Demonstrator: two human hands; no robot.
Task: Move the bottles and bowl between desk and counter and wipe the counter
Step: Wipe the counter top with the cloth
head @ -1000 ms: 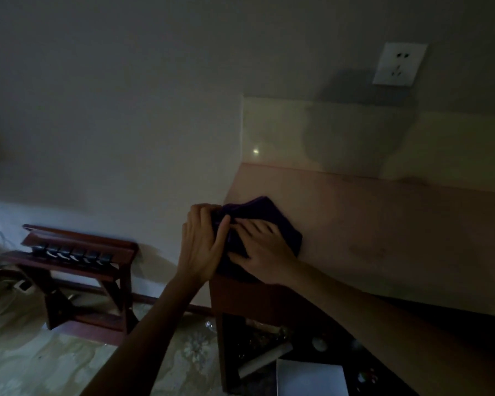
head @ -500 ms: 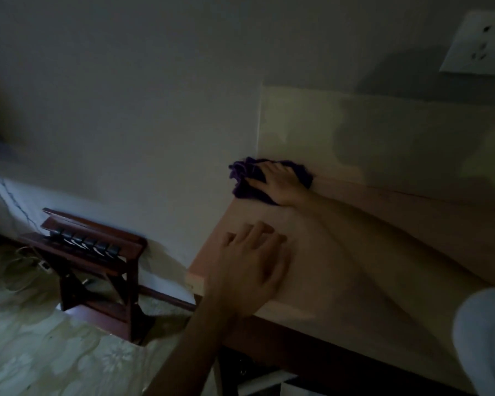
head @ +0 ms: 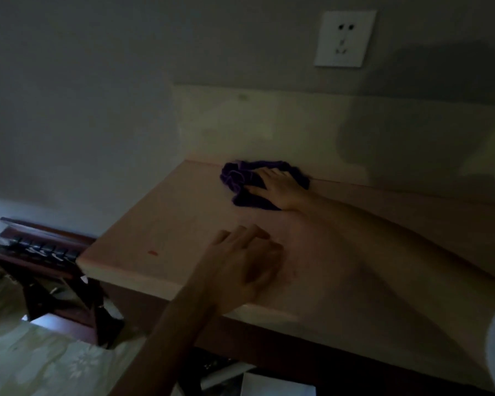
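Note:
A crumpled purple cloth (head: 240, 181) lies at the back of the pale counter (head: 169, 224), against the backsplash. My right hand (head: 279, 187) presses flat on the cloth, fingers spread over it. My left hand (head: 240, 264) rests palm down on the counter near its front edge, fingers apart, holding nothing. A small red spot (head: 153, 253) marks the counter near its left front corner. No bottles or bowl are in view. The room is dim.
A dark wooden rack (head: 40, 252) stands on the floor left of the counter. A white wall socket (head: 345, 38) sits above the backsplash (head: 269, 124). Under the counter, a shelf holds white papers (head: 277, 385). The floor (head: 26, 361) is patterned.
My right hand has carried the cloth from the counter's front left corner to the back, then slid it rightwards along the backsplash. My left hand let go of it and rests near the front.

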